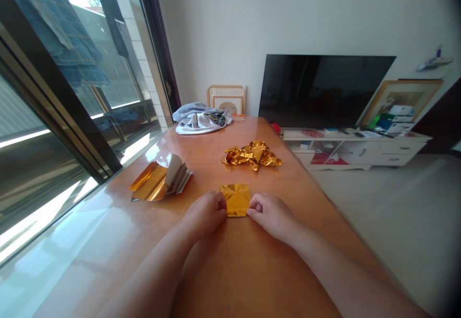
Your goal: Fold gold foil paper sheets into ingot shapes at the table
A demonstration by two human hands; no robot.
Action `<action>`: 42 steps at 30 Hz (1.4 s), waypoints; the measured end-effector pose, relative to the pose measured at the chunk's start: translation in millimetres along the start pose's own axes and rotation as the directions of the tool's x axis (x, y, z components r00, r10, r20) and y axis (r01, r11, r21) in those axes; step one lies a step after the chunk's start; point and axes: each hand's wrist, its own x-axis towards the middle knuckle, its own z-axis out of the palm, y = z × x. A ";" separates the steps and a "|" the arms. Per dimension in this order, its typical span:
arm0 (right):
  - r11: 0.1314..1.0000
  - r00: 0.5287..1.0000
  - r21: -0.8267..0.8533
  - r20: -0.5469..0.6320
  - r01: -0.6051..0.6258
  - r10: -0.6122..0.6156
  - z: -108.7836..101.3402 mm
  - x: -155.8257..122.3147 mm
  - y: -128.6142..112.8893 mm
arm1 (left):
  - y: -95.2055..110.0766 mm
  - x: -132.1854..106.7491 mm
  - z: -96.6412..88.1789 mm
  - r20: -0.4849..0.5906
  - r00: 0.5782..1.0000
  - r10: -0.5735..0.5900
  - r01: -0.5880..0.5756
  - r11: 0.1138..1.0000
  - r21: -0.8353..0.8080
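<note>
pinching both edges, left hand [203, 215], right hand [271, 216], gold foil square [236, 201]

Gold foil square [235, 200] between both hands [204, 215]; crumpled foil [252, 155] beyond

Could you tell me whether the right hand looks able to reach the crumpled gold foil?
Probably yes: the right hand touches the edge of the folded gold square, and the crumpled gold foil lies ahead on the wooden table, with nothing between them.
</note>
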 end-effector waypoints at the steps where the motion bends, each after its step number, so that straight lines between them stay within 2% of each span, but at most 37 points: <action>1: 1.000 1.000 0.001 -0.013 -0.005 0.005 0.0 0.2 0.0 | -0.1 -0.2 -0.3 0.005 1.000 -0.002 0.002 1.000 -0.002; 8: 0.995 0.989 -0.035 -0.121 -0.094 0.090 1.3 5.0 4.0 | -3.6 -0.5 0.4 -0.007 1.000 -0.002 0.002 0.999 0.033; 12: 0.990 0.987 -0.009 -0.082 -0.138 0.137 3.2 8.7 4.4 | -5.0 -0.7 2.0 0.000 1.000 0.000 0.000 0.999 0.054; 16: 0.982 0.985 0.088 -0.032 -0.169 0.172 5.6 10.5 4.1 | -6.7 -0.3 4.1 -0.010 1.000 0.004 -0.003 0.998 0.069; 20: 0.979 0.989 0.152 -0.033 -0.137 0.143 9.7 10.0 3.3 | -8.6 0.8 5.5 -0.010 1.000 -0.002 0.003 0.996 0.084; 23: 0.980 0.988 0.140 -0.050 -0.140 0.148 10.2 7.9 2.5 | -8.9 1.1 5.2 -0.010 1.000 -0.019 0.020 0.995 0.097; 27: 0.986 0.983 -0.029 -0.091 -0.162 0.159 5.0 4.3 0.4 | -7.2 0.5 2.5 -0.005 0.999 -0.039 0.039 0.994 0.105; 30: 0.981 0.992 -0.155 -0.076 -0.114 0.103 1.5 1.9 -4.4 | -4.8 -0.7 -0.5 0.014 0.999 -0.035 0.033 0.995 0.096; 34: 0.975 0.998 -0.218 -0.037 -0.054 0.047 0.7 -1.9 -11.8 | -2.5 -2.1 -2.7 0.026 0.999 -0.032 0.030 0.996 0.085; 39: 0.979 0.999 -0.202 -0.037 0.005 -0.013 2.2 -4.3 -9.7 | -2.8 -2.1 -3.6 0.027 1.000 -0.007 0.005 0.996 0.090; 42: 0.995 0.999 -0.096 -0.051 0.011 -0.016 4.5 -3.0 -3.3 | -2.9 -2.1 -4.2 0.029 1.000 0.011 -0.014 0.996 0.087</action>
